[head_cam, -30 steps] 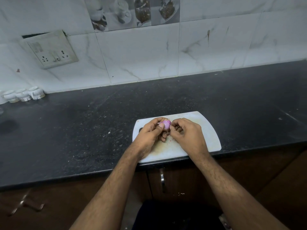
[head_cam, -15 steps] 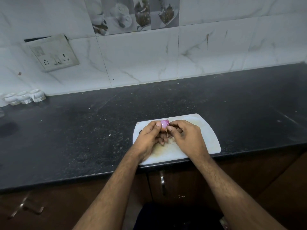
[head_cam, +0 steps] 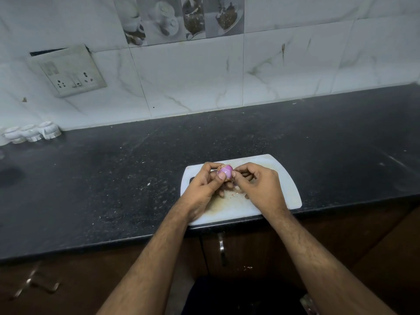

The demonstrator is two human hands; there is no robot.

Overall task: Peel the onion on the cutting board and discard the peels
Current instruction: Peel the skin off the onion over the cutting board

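1. Peeling was the step in hand: my left hand gripped the small purple onion just above the white cutting board, thumb pressed on its near side, fingers curled behind it.
2. My right hand was curled in against the onion's right side, fingertips pinching at it; I judged they held a strip of skin, though the strip itself was too small to make out.
3. Most of the onion showed glossy purple, with a brownish papery bit at its top left, so I judged the peeling well along but unfinished.
4. Small scraps lay on the board under my hands.
5. Next I reckoned on pulling the last skin free, then gathering the scraps for discarding; no bin was in view.
6. I could read no brand or writing anywhere; the switch plate on the wall was too blurred to tell.
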